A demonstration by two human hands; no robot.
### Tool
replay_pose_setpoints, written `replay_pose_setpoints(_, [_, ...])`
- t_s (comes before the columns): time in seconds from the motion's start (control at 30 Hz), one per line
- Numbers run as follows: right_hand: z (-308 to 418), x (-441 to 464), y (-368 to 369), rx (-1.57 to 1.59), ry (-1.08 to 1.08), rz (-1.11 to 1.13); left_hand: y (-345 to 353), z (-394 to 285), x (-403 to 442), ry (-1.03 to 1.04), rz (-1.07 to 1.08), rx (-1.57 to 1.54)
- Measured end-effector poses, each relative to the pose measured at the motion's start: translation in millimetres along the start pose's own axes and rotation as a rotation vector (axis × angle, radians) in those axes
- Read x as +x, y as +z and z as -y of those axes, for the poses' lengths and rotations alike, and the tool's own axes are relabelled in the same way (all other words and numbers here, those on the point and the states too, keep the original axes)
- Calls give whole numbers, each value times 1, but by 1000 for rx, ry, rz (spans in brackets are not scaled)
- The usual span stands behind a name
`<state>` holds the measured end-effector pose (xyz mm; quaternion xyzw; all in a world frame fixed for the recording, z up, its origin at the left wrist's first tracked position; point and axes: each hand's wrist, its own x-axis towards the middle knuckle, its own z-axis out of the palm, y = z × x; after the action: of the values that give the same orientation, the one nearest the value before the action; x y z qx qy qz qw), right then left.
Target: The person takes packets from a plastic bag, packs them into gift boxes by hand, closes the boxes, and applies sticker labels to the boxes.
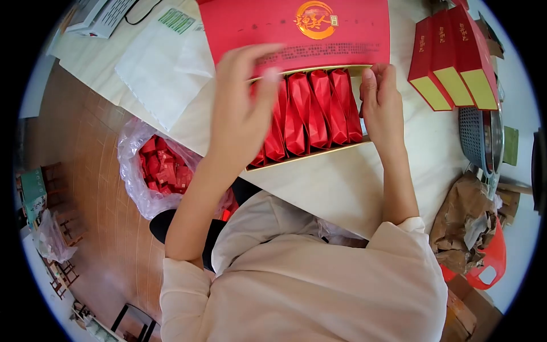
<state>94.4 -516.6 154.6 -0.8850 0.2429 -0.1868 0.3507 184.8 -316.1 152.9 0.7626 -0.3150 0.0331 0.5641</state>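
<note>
An open box with a red lid (pixel 245 28), printed with a gold emblem, lies on the pale table. Several shiny red packets (pixel 307 114) stand in a row inside it. My left hand (pixel 245 102) is over the box's left end, its fingers apart and smeared by motion; whether it touches a packet is unclear. My right hand (pixel 380 94) is at the box's right end, with its thumb and fingers pinched on the upper right corner of the box.
Three red boxes with yellow sides (pixel 481 88) stand on the table (pixel 342 194) at the right. A white sheet (pixel 165 74) lies to the left. Below the table edge, a clear plastic bag (pixel 131 176) holds red packets. Brown paper (pixel 461 222) is at the lower right.
</note>
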Motion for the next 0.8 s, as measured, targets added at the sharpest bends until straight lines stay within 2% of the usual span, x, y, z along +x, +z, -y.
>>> replay_pose_setpoints(0.1, [3,-4,1,-100,-94,-70,-26,15,-49,-153,-255,-101])
replay_pose_setpoints(0.17, [5,-9,0,-98,-299,-196,-39,33,-93,-323,-276,-164])
replay_pose_setpoints(0.2, [0,-14,3,-95,-423,-271,-43,37,-110,-340,-322,-197])
replay_pose_setpoints(0.27, [-3,-34,7,118,-487,-319,-54,59,-153,-325,-367,-157])
replay_pose_setpoints(0.33, [15,-52,21,147,-695,-314,-67,75,-190,-425,-517,-206])
replay_pose_setpoints(0.4, [37,-72,37,338,-710,-83,-87,77,-219,-623,-661,-387])
replay_pose_setpoints(0.47, [76,-101,71,530,-735,36,-109,87,-250,-629,-733,-289])
replay_pose_setpoints(0.53, [106,-123,99,375,-936,297,-129,87,-269,-677,-806,-348])
replay_pose_setpoints(0.6, [136,-148,130,275,-890,625,-144,100,-294,-670,-831,-414])
replay_pose_setpoints(0.67, [162,-170,165,224,-816,752,-154,115,-312,-678,-909,-429])
replay_pose_setpoints(0.73, [158,-188,220,188,-630,835,-165,132,-329,-672,-965,-472])
replay_pose_setpoints(0.8, [153,-200,284,183,-621,898,-174,148,-342,-655,-1073,-527])
